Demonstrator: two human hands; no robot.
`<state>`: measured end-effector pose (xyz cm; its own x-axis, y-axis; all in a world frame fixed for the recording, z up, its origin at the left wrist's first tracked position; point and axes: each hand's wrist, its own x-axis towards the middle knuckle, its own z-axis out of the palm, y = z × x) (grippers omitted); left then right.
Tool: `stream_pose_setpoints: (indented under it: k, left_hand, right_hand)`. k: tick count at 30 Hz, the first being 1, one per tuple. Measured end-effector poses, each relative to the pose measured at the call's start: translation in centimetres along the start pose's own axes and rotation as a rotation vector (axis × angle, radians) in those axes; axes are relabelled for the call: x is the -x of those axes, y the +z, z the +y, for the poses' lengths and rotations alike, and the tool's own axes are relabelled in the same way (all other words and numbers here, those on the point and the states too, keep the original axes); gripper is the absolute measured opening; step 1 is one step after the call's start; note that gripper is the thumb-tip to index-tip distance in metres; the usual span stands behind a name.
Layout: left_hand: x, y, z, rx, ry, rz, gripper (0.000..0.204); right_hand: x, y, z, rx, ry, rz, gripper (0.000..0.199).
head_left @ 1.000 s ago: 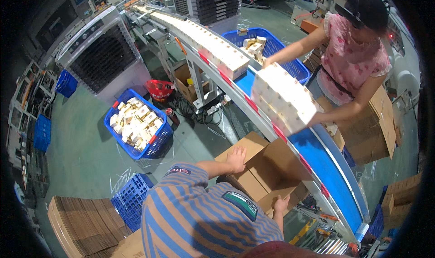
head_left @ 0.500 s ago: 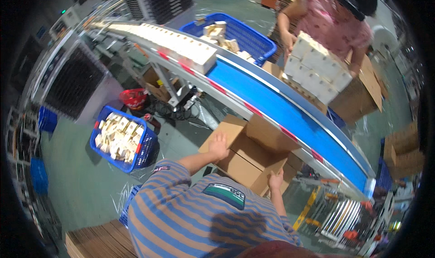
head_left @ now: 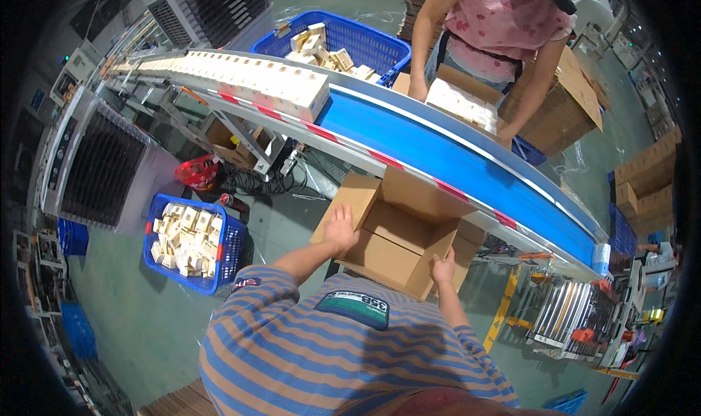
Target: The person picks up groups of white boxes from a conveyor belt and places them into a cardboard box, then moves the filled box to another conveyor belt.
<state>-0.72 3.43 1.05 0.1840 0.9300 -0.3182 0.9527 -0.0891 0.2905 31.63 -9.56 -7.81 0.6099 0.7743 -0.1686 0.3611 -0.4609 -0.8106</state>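
Note:
An open cardboard box [head_left: 387, 257] with bare inner walls stands in front of me, close against the near side of the conveyor. My left hand [head_left: 340, 231] lies with fingers spread flat on its left flap. On the right, my right hand [head_left: 443, 267] grips the upper edge of the box wall, thumb toward the inside. Beyond the box runs a blue conveyor belt [head_left: 438, 160]. A long row of small white packs [head_left: 255, 84] sits on its left stretch.
Across the conveyor, a person [head_left: 504, 22] in a pink top holds a block of white packs [head_left: 461, 104] in a carton. Blue baskets of loose packs stand at the left [head_left: 226, 259] and behind the belt [head_left: 387, 47]. Stacked cardboard [head_left: 179, 401] lies at lower left.
The person across the conveyor has lowered the block of white packs into a carton. My hands keep their places on the box, and the whole view has shifted slightly.

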Motion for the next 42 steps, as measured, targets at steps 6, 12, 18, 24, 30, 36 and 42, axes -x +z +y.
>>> stream_pose_setpoints:
  k: [6,12,18,24,30,36,42]
  left_hand:
    - [0.1,-0.1,-0.4,0.005,0.005,-0.01,0.089]
    - [0.0,-0.3,-0.1,-0.005,-0.007,-0.013,0.089]
    - [0.0,0.4,-0.8,0.027,0.003,0.005,0.089]
    - [0.6,-1.4,0.4,0.004,-0.013,-0.022,0.088]
    - [0.3,0.0,-0.3,0.017,-0.006,0.03,0.087]
    - [0.2,0.1,-0.3,0.007,-0.001,0.023,0.089]
    - [0.3,0.4,0.1,0.004,-0.006,0.047,0.09]
  right_hand:
    - [1.3,-1.0,-4.5,-0.023,0.093,-0.056,0.057]
    - [1.7,-1.4,-5.2,0.055,0.076,-0.048,0.057]
    - [1.9,-1.4,-5.9,-0.131,0.147,-0.108,0.06]
    - [-1.1,0.7,2.7,0.014,-0.015,0.004,0.056]
    - [-0.6,0.5,1.7,-0.012,0.005,-0.013,0.054]
    - [1.7,-1.4,-4.5,0.065,0.08,-0.039,0.058]
    - [1.7,-1.8,-5.0,0.071,0.086,-0.047,0.06]
